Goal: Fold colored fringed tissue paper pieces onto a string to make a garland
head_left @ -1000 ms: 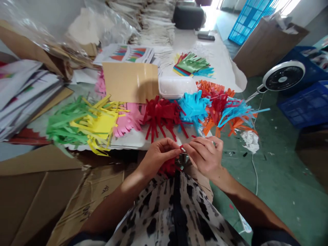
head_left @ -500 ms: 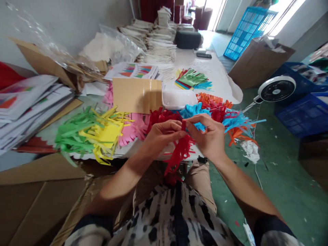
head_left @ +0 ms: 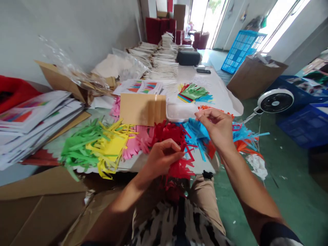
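Observation:
Red fringed paper (head_left: 179,167) hangs at the front edge of the table, its upper part between the thumb and fingers of my left hand (head_left: 165,157). My right hand (head_left: 216,128) is raised over the blue fringed paper (head_left: 196,131), beside the right end of a white tray (head_left: 180,112). Its thumb and fingertips are pinched together; what they hold, if anything, is too small to make out. More red fringe (head_left: 166,133) lies behind my left hand. Pink (head_left: 138,140), yellow (head_left: 112,145) and green fringed paper (head_left: 82,143) lie to the left.
Brown cardboard (head_left: 143,109) lies behind the pink fringe. Printed sheets (head_left: 38,119) are piled at the left. Fanned coloured fringes (head_left: 194,92) lie farther back. A white fan (head_left: 275,101) stands at the right, near blue crates (head_left: 304,123).
My hands have moved apart. The right one has left the red paper and gone up and right, while the left stays with it. The view has tilted up a little.

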A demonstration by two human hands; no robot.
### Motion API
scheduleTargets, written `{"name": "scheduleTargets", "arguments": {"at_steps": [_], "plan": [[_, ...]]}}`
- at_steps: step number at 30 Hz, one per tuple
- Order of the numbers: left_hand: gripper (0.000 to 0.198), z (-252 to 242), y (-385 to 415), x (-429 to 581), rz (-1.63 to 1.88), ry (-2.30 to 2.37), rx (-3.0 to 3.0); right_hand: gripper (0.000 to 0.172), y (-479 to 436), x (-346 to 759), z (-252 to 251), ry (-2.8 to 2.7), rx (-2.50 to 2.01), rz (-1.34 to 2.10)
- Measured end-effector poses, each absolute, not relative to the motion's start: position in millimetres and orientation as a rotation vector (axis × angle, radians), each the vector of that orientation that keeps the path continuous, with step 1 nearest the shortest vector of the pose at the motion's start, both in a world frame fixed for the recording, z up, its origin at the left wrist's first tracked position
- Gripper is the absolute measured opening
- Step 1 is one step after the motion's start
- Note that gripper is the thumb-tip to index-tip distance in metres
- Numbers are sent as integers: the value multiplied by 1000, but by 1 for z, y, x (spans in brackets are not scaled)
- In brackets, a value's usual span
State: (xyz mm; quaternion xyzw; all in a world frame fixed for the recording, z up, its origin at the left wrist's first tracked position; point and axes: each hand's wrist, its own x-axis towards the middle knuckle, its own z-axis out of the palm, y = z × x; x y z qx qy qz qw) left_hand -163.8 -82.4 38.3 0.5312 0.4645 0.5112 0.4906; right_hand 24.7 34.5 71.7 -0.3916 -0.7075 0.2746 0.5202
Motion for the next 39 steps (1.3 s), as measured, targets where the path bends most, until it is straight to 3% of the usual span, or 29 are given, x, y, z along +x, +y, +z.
{"name": "scheduleTargets", "arguments": {"at_steps": [4,14,19,24,29,39], "plan": [[28,29,-94,-172,1231,1181,1213,27,98,3,50,-2136,-1344,290],[31,12,-108,-190,1244,1230,1002,15,161,-51,16,-2422,-1694,241],[25,7,-109,-189,1296,1292,977,21,145,-39,24,-2361,-1590,230],[20,12,-112,-180,1402,1350,1055,28,73,-16,44,-2243,-1337,318],[11,23,-117,-168,1539,1376,1197,14,-22,7,65,-2061,-818,815],[9,39,-129,-148,1546,1370,1380,7,-56,29,71,-2108,-738,795]]}}
